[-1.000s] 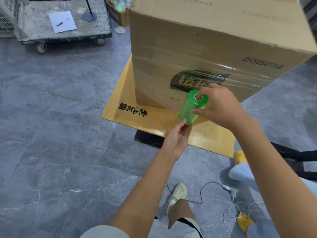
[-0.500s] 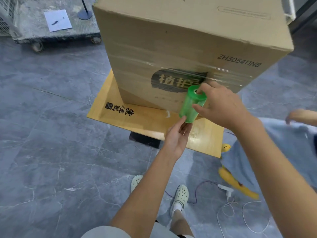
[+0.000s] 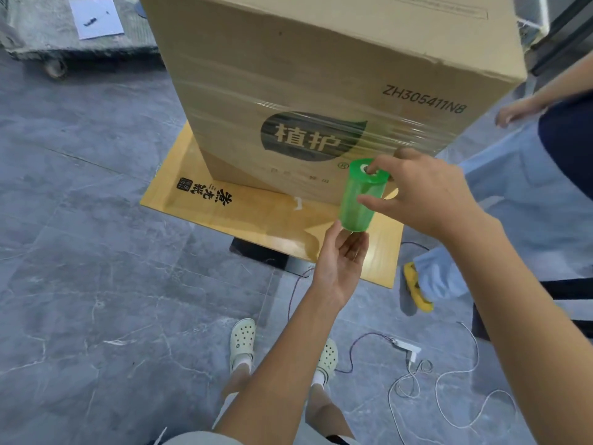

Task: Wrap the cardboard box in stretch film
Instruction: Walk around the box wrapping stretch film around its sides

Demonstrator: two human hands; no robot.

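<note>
We see the cardboard box (image 3: 321, 75) standing on the yellow surface (image 3: 199, 200), with clear film (image 3: 369, 130) banded round its middle. Just in front, the right hand (image 3: 426, 194) has its fingers grasping the green stretch film roll (image 3: 359, 203), one in the core. The left hand (image 3: 340, 264), fingers released, seemingly touches the roll's base.

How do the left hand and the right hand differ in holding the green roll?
The left hand is below the green stretch film roll, palm up; the right hand is at its top end. The left hand's fingers, nearly straight, touch the bottom end; the right hand puts one fingertip in the core and another digit on the side. Both touch the same roll.
</note>
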